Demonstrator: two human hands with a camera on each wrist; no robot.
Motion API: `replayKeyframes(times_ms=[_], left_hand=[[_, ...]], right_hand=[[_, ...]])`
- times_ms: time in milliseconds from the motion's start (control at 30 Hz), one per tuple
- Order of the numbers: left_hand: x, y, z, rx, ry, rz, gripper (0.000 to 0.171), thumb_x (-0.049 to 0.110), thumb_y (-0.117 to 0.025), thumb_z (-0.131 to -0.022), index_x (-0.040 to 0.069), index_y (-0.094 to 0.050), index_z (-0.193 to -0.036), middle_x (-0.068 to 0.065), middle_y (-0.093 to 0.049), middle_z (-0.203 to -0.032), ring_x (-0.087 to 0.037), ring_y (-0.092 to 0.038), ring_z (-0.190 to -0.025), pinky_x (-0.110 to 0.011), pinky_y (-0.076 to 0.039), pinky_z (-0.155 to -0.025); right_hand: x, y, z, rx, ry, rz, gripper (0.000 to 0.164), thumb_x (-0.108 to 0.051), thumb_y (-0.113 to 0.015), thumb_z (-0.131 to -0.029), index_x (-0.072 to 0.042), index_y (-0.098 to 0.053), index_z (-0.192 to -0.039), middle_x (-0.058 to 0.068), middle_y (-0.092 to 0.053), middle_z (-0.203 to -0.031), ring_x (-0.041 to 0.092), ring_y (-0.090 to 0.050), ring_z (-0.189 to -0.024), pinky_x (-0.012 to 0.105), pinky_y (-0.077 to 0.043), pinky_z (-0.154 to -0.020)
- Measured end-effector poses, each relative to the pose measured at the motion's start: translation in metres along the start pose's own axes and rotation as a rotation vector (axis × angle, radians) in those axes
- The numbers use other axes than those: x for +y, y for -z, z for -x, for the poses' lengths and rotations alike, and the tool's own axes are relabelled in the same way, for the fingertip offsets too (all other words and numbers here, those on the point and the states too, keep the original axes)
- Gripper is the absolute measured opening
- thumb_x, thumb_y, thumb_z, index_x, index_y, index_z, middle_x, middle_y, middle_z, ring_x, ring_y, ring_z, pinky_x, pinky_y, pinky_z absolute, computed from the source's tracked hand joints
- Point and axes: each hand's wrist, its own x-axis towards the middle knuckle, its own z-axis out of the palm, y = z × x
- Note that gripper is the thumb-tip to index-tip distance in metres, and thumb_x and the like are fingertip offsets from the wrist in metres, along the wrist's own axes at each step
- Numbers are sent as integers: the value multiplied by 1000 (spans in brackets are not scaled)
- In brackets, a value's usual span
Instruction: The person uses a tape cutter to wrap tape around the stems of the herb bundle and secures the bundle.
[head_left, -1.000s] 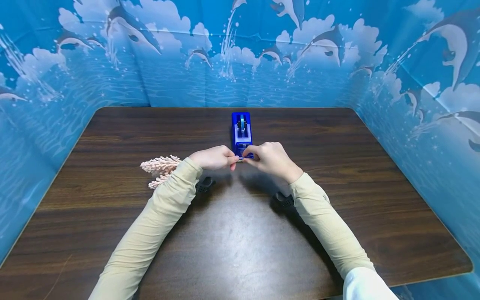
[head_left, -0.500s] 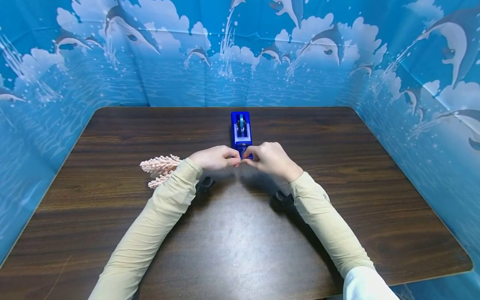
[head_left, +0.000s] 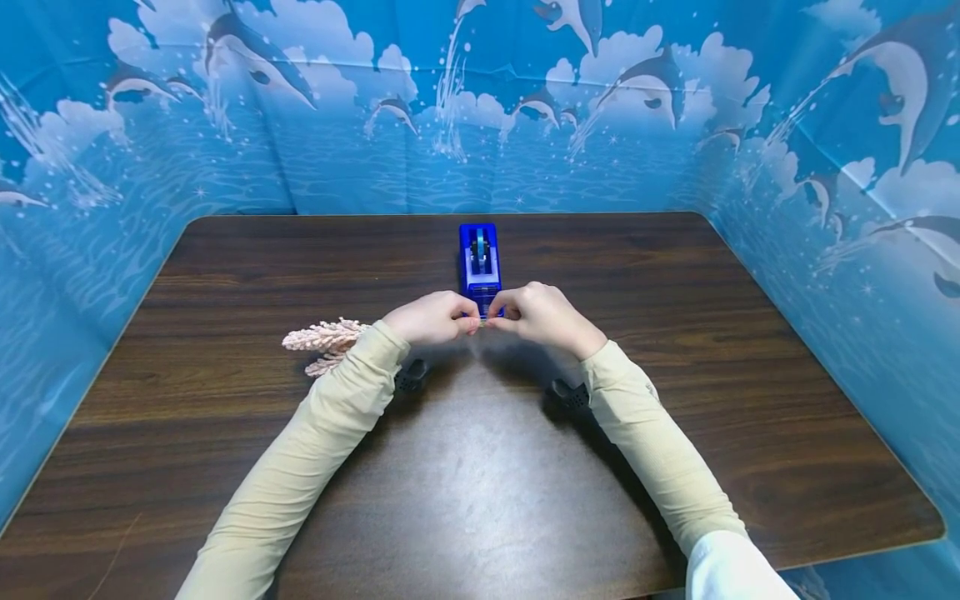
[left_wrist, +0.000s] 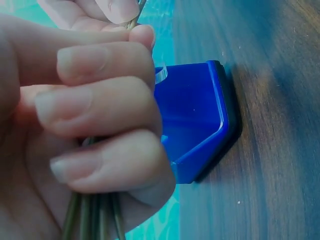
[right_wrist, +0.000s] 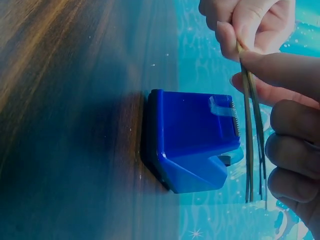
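My left hand [head_left: 431,318] holds a bunch of thin brownish-green stems [left_wrist: 95,217], which run through its curled fingers in the left wrist view. Pale pink flower heads [head_left: 322,337] of the bunch stick out left of the left forearm. My right hand [head_left: 542,315] pinches the stems near their ends between thumb and forefinger, almost touching the left fingertips. In the right wrist view the cut stem ends [right_wrist: 248,165] hang past the right fingers. Just beyond both hands a blue tape dispenser [head_left: 480,258] stands on the table. Whether tape lies around the stems is hidden by the fingertips.
A short piece of clear tape [right_wrist: 221,107] lies at the dispenser's serrated edge. The dark wooden table [head_left: 480,483] reaches to a blue dolphin-print curtain [head_left: 480,150] at the back and sides. Black wrist devices [head_left: 570,393] show under both forearms.
The left fingertips have curled in and come closer to the right ones at the stems. The flower heads have turned slightly and shifted a little to the right. The dispenser stays on the table.
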Motion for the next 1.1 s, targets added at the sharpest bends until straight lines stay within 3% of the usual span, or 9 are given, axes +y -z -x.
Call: replayKeyframes(times_ms=[333,700,900,1100], left_hand=[[3,2,2,19,16,-9,20,15,-53,-98,2,-66,-90,-3,-59,-78,-14,-48,-69,-26,-38,-66],[7,2,5,-2,-9,-33,19,13,-55,-97,2,-66,-87,-10,-63,-81,-13,-50,-68,-27,-40,-66],[11,5,6,-58,62,39,21,12,-54,-98,-1,-67,-88,0,-59,-63,-7,-53,-56,-21,-44,-58],[13,4,7,-92,111,132,21,11,-56,-97,-5,-66,-87,-3,-65,-63,-7,-60,-54,-24,-54,-59]], right_hand=[[5,1,1,-10,30,-19,17,-29,-70,-89,-13,-76,-91,-5,-63,-64,5,-44,-52,22,-36,-52],[2,8,3,-127,62,49,17,-30,-70,-88,-16,-70,-79,-10,-42,-56,4,-37,-52,22,-27,-50],[-1,14,4,-228,79,60,10,-26,-71,-87,-16,-70,-85,-10,-41,-59,4,-37,-54,22,-27,-51],[-4,16,5,-234,96,49,9,-25,-70,-88,-16,-72,-85,-10,-42,-59,3,-36,-54,21,-26,-50]])
